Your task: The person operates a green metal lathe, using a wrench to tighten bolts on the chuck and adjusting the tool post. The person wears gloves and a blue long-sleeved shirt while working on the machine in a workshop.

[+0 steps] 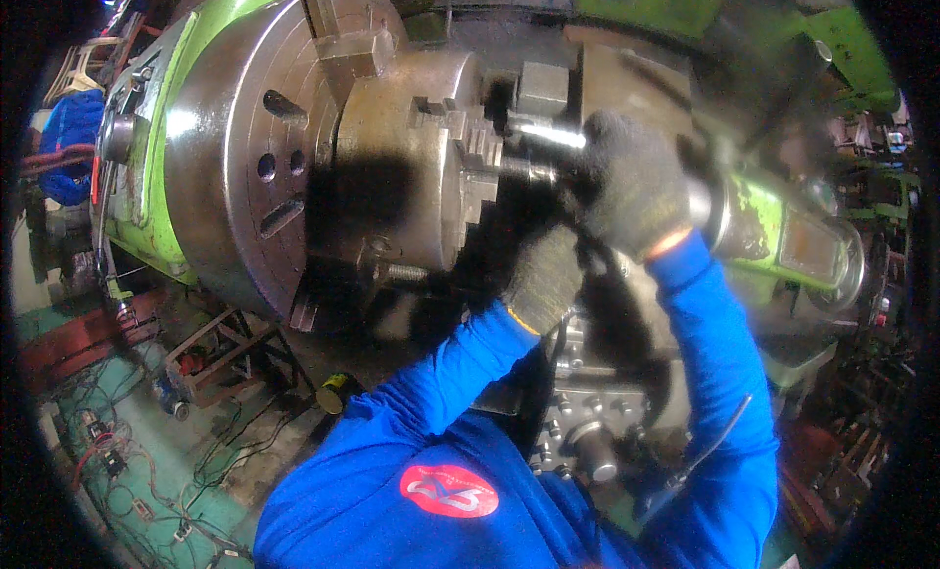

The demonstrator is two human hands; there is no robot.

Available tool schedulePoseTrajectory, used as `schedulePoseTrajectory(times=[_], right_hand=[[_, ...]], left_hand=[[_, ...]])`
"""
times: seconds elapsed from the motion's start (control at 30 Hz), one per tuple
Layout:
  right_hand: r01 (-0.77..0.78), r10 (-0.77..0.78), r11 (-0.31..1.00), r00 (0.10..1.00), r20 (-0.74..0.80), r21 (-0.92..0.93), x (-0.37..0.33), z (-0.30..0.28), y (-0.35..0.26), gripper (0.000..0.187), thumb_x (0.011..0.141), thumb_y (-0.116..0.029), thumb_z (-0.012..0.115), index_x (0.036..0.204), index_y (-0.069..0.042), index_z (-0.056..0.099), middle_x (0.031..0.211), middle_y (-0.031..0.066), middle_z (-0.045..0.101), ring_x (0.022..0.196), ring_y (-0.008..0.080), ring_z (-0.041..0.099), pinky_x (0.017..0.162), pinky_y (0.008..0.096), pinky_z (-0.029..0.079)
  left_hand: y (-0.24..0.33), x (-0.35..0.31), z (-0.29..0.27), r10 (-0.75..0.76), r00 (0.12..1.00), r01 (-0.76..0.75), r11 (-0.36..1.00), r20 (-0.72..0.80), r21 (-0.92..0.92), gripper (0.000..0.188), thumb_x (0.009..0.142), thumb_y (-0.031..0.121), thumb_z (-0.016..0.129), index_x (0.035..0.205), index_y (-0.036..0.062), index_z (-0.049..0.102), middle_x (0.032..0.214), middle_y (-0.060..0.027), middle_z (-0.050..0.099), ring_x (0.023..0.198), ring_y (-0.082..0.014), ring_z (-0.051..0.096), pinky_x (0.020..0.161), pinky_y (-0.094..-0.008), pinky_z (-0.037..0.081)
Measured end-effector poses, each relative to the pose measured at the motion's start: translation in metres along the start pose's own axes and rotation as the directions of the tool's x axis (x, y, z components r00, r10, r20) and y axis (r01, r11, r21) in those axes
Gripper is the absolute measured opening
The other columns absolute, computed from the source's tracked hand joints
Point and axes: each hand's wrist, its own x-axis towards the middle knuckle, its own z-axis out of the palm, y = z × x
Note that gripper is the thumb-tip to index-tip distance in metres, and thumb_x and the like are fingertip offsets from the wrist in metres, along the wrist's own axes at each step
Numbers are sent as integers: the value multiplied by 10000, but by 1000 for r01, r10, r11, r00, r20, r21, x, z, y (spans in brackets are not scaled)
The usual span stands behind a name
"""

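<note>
Both my hands wear dark grey knit gloves below blue sleeves. My right hand (634, 192) is closed beside a bright metal bar (553, 135), slightly blurred; its fingertips are hidden. Lower and to the left, my left hand (544, 278) has its fingers bunched in shadow under the right one, and what they hold does not show. To the left of both hands stands a lathe chuck (401, 177) with stepped jaws (478, 158). Right of my right hand, a shiny metal cylinder (713, 207) leads into the green tailstock (783, 231).
A large round faceplate (230, 167) backs the chuck, against a green headstock (142, 216). A square metal block (543, 87) sits beyond the bar. Bolted machine parts (592, 442) lie below my hands. Cables (127, 461) run over the green floor at lower left, near a rusty metal frame (235, 349).
</note>
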Motion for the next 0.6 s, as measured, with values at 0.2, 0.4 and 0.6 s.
schedulePoseTrajectory(times=[0.2, 0.4, 0.6], right_hand=[[18, -18, 1000, 999, -48, -2, 0, 1, 1, 331, 750, -289, 808, 977, -70, 709, 945, 180, 614, 933, 388, 614, 815, 484, 500], [64, -66, 998, 991, -116, -20, 0, -1, 1, 217, 760, -262, 751, 942, -155, 802, 911, 161, 628, 907, 379, 646, 783, 501, 528], [43, -44, 999, 996, -80, -20, 0, 0, 2, 255, 743, -258, 760, 981, -178, 807, 930, 166, 631, 918, 381, 646, 793, 502, 533]], left_hand=[[7, -4, -2, 76, 997, -76, 959, 11, 273, 364, 951, 87, 605, 1284, -59, 636, 1234, -214, 675, 1216, -325, 600, 1089, -403, 457], [-28, 13, 57, -339, 930, -80, 196, -144, -977, 446, 1060, 251, 535, 1424, -7, 556, 1411, -169, 601, 1346, -285, 518, 1175, -400, 388], [33, 23, -30, -142, 967, 73, -643, 211, -763, 510, 1080, 395, 541, 1428, 23, 565, 1444, -149, 593, 1334, -300, 536, 1156, -424, 412]])
